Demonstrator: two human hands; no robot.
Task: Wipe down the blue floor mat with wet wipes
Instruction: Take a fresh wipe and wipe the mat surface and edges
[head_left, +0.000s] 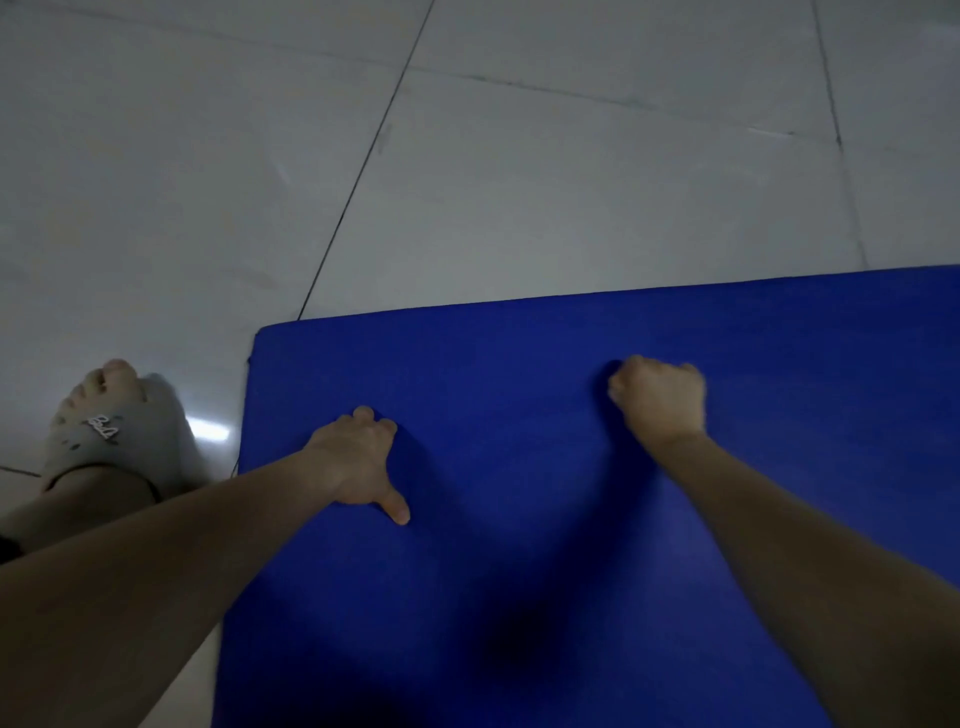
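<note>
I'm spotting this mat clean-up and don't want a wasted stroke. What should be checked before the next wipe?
1. Blue mat lies flat on the tiled floor: ok, for the visible part.
2. Left hand presses on the mat to steady it: ok.
3. Wet wipe in the right hand: cannot tell; it is a fist on the mat and no wipe shows.
4. Slippered foot is off the mat: ok.
5. Spare wipes nearby: cannot tell; none in view.
</note>
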